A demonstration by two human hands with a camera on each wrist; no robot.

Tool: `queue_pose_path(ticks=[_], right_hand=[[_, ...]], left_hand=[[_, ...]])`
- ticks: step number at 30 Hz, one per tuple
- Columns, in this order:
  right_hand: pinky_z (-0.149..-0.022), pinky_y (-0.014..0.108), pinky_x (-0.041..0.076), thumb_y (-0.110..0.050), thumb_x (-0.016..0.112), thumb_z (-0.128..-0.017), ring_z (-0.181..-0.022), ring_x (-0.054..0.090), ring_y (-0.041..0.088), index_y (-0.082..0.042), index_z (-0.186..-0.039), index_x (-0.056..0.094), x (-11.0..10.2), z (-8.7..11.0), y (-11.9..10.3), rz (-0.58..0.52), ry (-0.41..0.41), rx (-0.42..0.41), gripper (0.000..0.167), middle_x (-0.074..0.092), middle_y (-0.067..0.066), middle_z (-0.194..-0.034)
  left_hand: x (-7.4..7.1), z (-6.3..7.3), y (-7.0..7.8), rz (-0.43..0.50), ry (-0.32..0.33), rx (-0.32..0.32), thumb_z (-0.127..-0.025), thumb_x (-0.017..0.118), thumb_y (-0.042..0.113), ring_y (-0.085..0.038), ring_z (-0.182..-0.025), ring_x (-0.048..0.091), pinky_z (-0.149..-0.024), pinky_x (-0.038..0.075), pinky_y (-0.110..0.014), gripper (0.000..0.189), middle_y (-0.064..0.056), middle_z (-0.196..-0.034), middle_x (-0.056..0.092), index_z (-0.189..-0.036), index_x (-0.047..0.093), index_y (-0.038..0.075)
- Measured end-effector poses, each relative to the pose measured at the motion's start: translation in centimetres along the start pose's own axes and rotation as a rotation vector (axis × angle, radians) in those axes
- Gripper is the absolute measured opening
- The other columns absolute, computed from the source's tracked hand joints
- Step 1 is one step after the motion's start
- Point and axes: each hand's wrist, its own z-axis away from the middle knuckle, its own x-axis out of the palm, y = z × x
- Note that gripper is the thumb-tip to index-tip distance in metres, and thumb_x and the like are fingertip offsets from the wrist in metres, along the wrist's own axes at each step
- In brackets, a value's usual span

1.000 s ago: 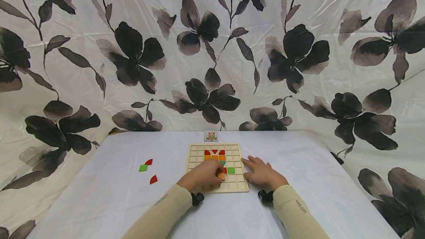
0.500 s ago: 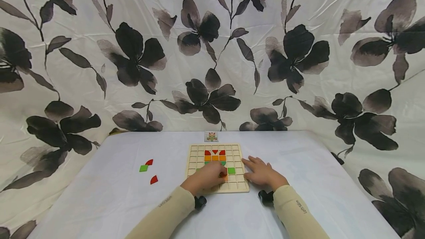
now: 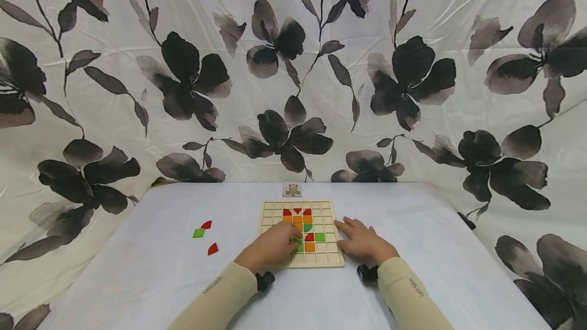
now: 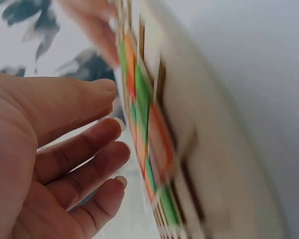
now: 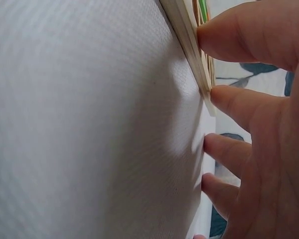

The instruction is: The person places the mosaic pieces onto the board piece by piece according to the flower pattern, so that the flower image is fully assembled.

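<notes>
My left hand (image 3: pixel 274 242) is over the left half of a wooden grid board (image 3: pixel 327 258), hiding several of its cells. In the left wrist view, the loosely bent fingers (image 4: pixel 84 149) and the thumb hold nothing and stand close to the coloured tiles. An orange square tile (image 3: pixel 310 247) lies in a lower cell, with a red quarter-round tile (image 3: pixel 309 237) above it and a green square tile (image 3: pixel 319 237) to the upper right. My right hand (image 3: pixel 362 240) rests at the board's right side, thumb and a fingertip touching its edge (image 5: pixel 189 45), the other fingertips on the white cloth.
On the table left of the board lie a green square tile (image 3: pixel 198 233), a red quarter-round tile (image 3: pixel 207 224) touching it, and another red quarter-round tile (image 3: pixel 213 249). A small pattern card (image 3: pixel 292 189) lies behind the board. A floral curtain (image 3: pixel 293 65) hangs at the back.
My left hand first moved slightly right over the orange tile's cell, then drew back left, leaving the orange tile uncovered in the board. The right hand has stayed at the board's edge.
</notes>
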Motion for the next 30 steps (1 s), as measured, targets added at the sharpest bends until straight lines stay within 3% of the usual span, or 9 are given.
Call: queue_pose_path(ticks=[6,12,21,30], right_hand=[[-0.109,0.072,0.014,-0.036,0.052,-0.091,-0.146,0.024,0.039,-0.021,-0.149,0.038,-0.1,0.1,0.0,0.007,0.014,-0.008,0.062,0.030,0.012,-0.157],[-0.109,0.072,0.015,-0.036,0.052,-0.091,-0.146,0.023,0.038,-0.021,-0.149,0.038,0.0,0.0,-0.1,0.008,0.003,0.005,0.063,0.030,0.012,-0.157],[-0.109,0.071,0.015,-0.037,0.052,-0.091,-0.146,0.024,0.038,-0.022,-0.150,0.038,0.1,0.1,-0.2,0.015,0.009,0.002,0.062,0.030,0.011,-0.158],[-0.110,0.071,0.014,-0.037,0.052,-0.092,-0.146,0.023,0.038,-0.022,-0.150,0.037,-0.1,0.3,-0.4,0.013,0.001,0.009,0.062,0.029,0.011,-0.158]], left_hand=[[-2.0,1.2,-2.8,0.064,0.014,-0.141,-0.090,0.067,0.022,-0.021,-0.105,0.057,-0.101,0.047,-0.043,0.022,-0.003,-0.108,0.066,-0.108,0.073,0.011],[-3.4,2.9,-5.4,0.044,0.013,-0.241,-0.088,0.070,0.021,-0.019,-0.097,0.057,-0.094,0.050,-0.041,0.024,-0.001,-0.102,0.066,-0.110,0.071,0.011],[-5.5,5.8,-9.2,-0.088,0.009,-0.245,-0.087,0.070,0.015,-0.017,-0.084,0.057,-0.083,0.051,-0.039,0.019,-0.002,-0.089,0.064,-0.103,0.070,0.006],[-6.5,8.1,-11.8,-0.103,-0.033,-0.283,-0.086,0.068,0.013,-0.017,-0.077,0.055,-0.074,0.049,-0.038,0.022,-0.004,-0.086,0.063,-0.103,0.069,0.000]])
